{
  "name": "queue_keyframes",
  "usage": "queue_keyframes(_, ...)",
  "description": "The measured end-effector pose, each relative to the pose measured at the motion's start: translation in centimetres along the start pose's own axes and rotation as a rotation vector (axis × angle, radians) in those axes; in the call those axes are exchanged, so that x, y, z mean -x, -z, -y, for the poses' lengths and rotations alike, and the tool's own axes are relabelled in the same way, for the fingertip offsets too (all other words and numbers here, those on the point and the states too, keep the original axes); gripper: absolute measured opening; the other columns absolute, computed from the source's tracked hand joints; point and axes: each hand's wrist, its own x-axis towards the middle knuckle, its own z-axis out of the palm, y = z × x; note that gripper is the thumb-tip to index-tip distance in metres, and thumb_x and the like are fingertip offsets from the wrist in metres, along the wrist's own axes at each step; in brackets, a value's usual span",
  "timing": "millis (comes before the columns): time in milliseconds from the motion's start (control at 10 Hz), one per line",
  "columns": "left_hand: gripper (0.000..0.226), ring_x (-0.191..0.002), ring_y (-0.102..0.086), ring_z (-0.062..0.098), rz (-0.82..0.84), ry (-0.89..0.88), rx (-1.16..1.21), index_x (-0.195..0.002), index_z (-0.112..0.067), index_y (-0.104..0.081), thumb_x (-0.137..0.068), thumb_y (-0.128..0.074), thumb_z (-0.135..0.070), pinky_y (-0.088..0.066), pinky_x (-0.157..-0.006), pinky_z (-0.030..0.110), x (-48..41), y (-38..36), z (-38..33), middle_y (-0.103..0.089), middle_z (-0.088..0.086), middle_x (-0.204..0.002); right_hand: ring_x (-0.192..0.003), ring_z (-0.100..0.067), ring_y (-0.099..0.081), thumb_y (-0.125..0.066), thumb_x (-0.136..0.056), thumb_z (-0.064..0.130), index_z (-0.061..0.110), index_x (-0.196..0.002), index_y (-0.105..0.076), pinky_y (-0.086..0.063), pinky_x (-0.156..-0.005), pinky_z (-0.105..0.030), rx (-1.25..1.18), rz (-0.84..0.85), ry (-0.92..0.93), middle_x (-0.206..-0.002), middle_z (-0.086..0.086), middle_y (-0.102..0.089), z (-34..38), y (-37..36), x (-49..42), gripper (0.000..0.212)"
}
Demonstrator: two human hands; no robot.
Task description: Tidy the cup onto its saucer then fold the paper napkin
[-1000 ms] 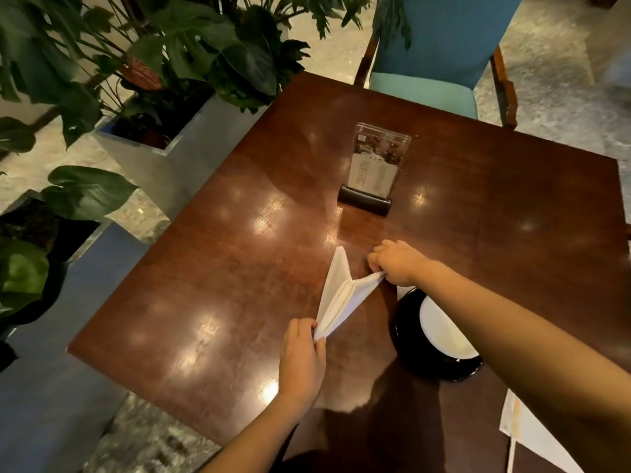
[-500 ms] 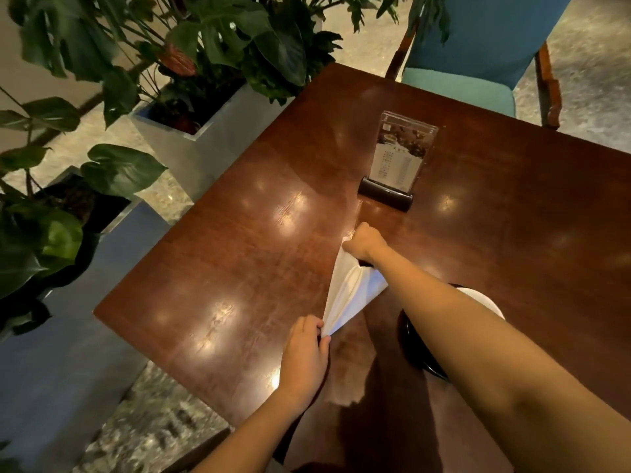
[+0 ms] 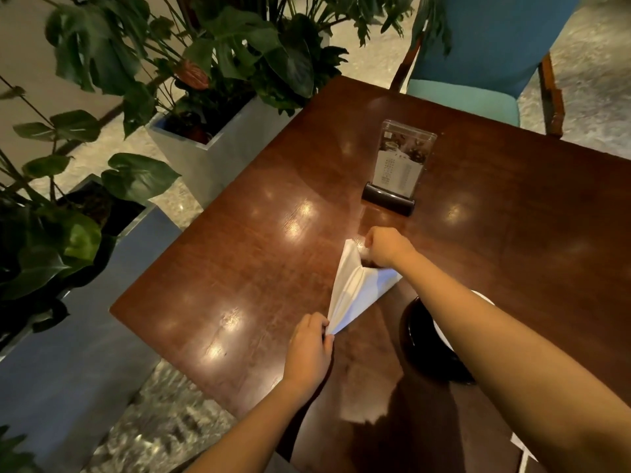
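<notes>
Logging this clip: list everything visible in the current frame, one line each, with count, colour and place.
paper napkin: one, white, partly folded, held just above the table centre between both hands.
saucer: one, dark rim, pale centre, right of the napkin, mostly hidden by the right forearm; no cup can be made out.
menu stand: one, clear with black base, upright, far centre.
table: one, glossy dark brown wood.
chair: one, blue and teal, far side.
planters: two, grey, with green plants, left of the table.
left hand: pinches the napkin's near corner.
right hand: grips its far corner.
</notes>
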Motion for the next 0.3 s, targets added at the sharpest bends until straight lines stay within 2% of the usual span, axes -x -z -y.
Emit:
queue_keyframes(100, 0.007, -0.075, -0.048, 0.015, 0.035, -0.006, -0.014, -0.086, -0.018, -0.046, -0.089, -0.052, -0.018, -0.045, -0.064, 0.03, -0.2, 0.4, -0.1, -0.048, -0.002, -0.089, -0.094, -0.032, -0.059, -0.052, -0.088, 0.012, 0.007, -0.105, -0.057, -0.048, -0.071, -0.036, 0.163, -0.001, 0.049, -0.109, -0.015, -0.062, -0.8, 0.6, 3.4, 0.019)
queue_keyframes(200, 0.017, -0.08, -0.049, 0.019, 0.136, -0.016, -0.118, -0.087, -0.019, -0.041, -0.087, -0.056, -0.028, -0.041, -0.063, 0.031, -1.1, 1.3, -0.3, -0.047, -0.002, -0.089, -0.106, -0.035, -0.057, -0.051, -0.085, 0.01, 0.005, -0.112, -0.051, -0.048, -0.081, -0.039, 0.082, -0.102, 0.044, -0.117, -0.018, -0.059, -1.1, 0.3, 7.6, 0.028)
queue_keyframes(300, 0.033, -0.098, -0.05, 0.022, 0.213, -0.06, -0.278, -0.099, -0.019, -0.044, -0.082, -0.057, -0.044, -0.039, -0.07, 0.033, -1.0, 2.1, 0.4, -0.049, 0.0, -0.102, -0.11, -0.031, -0.057, -0.051, -0.083, 0.026, 0.016, -0.11, -0.055, -0.048, -0.086, -0.037, -0.097, -0.125, 0.102, -0.118, -0.011, -0.062, -1.6, -2.0, 13.3, 0.029)
